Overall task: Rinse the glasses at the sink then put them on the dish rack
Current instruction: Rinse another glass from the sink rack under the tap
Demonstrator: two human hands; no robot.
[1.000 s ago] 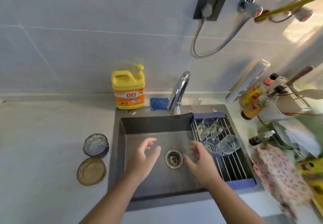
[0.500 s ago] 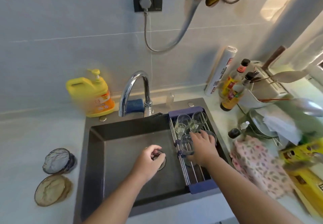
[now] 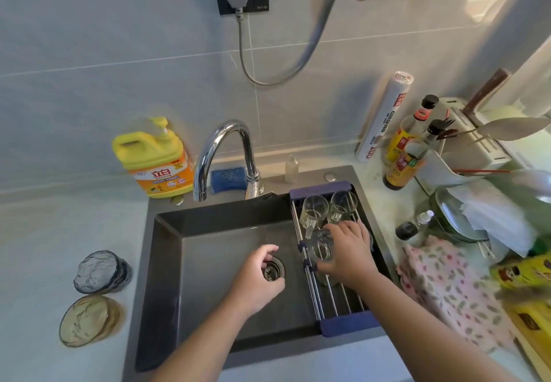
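— Over the rack (image 3: 343,301), what has the right hand (image 3: 348,254) got?
— A clear glass (image 3: 320,247), at the rack's left edge. The fingers (image 3: 343,229) curl over it and the thumb closes in from the near side.
— And the left hand (image 3: 256,280)?
— Above the drain (image 3: 274,269) in the sink (image 3: 208,262), fingers loosely curled, holding nothing.
— Other glasses?
— Two back glasses (image 3: 313,211) sit at the rack's far end. A grey glass (image 3: 101,271) and an amber glass (image 3: 86,320) stand on the bench (image 3: 44,247), left of the sink.

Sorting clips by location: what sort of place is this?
Most likely a home kitchen: a sink with a faucet, a yellow dish soap bottle beside it, and sauce bottles on the counter.
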